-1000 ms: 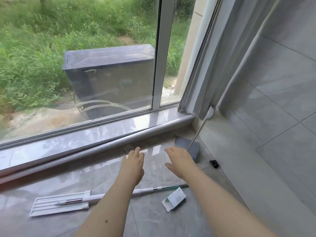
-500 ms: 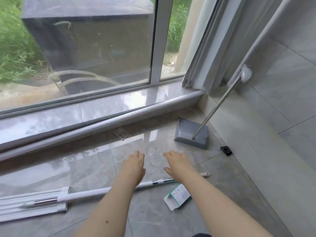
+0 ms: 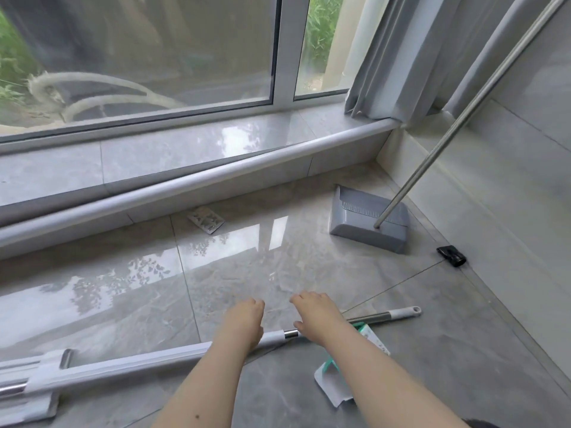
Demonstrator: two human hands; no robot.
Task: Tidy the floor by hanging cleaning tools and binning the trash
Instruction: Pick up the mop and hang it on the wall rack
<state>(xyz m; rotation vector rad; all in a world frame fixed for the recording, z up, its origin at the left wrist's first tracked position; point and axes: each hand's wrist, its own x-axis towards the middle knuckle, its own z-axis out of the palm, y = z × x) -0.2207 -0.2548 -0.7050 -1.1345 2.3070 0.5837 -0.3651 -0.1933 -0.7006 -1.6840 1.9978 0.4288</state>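
Both hands, left (image 3: 244,319) and right (image 3: 318,316), hover open-fingered, holding nothing, over the long white flat mop's pole (image 3: 154,358) lying on the glossy grey floor (image 3: 278,267).

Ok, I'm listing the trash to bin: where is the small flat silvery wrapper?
In the head view, the small flat silvery wrapper lies on the glossy floor tiles at upper centre, against the window-sill step, left of the grey plastic dustpan.
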